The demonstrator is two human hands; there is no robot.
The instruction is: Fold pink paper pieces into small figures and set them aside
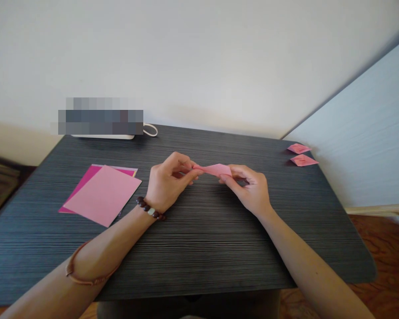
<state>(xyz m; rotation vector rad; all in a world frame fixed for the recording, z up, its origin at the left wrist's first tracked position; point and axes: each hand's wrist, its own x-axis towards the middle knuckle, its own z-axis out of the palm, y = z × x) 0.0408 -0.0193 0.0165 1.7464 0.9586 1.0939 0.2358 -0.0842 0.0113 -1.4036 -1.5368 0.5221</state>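
A folded piece of pink paper (217, 169) is held just above the middle of the table, stretched between both hands. My left hand (171, 179) pinches its narrow left end between thumb and fingers. At the wider right end, my right hand (248, 184) grips the paper with the thumb in front and the fingers behind. To the left lies a stack of square paper, with a light pink sheet (104, 195) on top and a magenta sheet (83, 188) turned at an angle beneath it. Two folded pink paper pieces (299, 149) (304, 160) rest near the far right corner.
The dark wood-grain table (199, 248) stands against a white wall (199, 57). At its back left sits a blurred-out object with a white base (103, 136) and a looped white strap (151, 130). A pale panel (362, 124) rises on the right.
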